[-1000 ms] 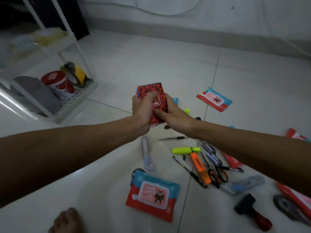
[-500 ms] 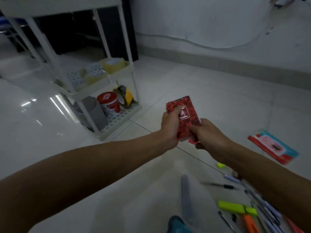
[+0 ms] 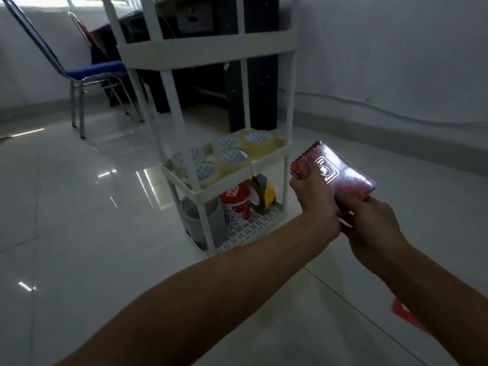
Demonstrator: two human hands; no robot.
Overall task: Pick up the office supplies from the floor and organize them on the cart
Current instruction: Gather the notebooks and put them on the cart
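Note:
A small red spiral notepad (image 3: 343, 175) with a glossy cover is held up in both hands, just right of the white cart (image 3: 206, 48). My left hand (image 3: 315, 204) grips its left side with the thumb on the cover. My right hand (image 3: 369, 228) holds its lower right edge from below. More notepads seem stacked under the top one, but I cannot tell how many. The cart's middle shelf (image 3: 266, 158) carries several rolls of clear tape (image 3: 229, 157). Its bottom shelf (image 3: 253, 225) holds a red-and-white cup (image 3: 236, 204), a yellow-black tape roll (image 3: 261, 191) and a grey holder (image 3: 203, 223).
A chair with a blue seat (image 3: 92, 71) stands at the back left. A dark desk leg (image 3: 253, 83) rises behind the cart. A red packet (image 3: 406, 315) lies on the glossy white floor at the lower right, partly behind my right forearm.
My view has swung up and left from the supplies on the floor toward the cart. Both hands have carried the notepad up beside the cart's middle shelf.

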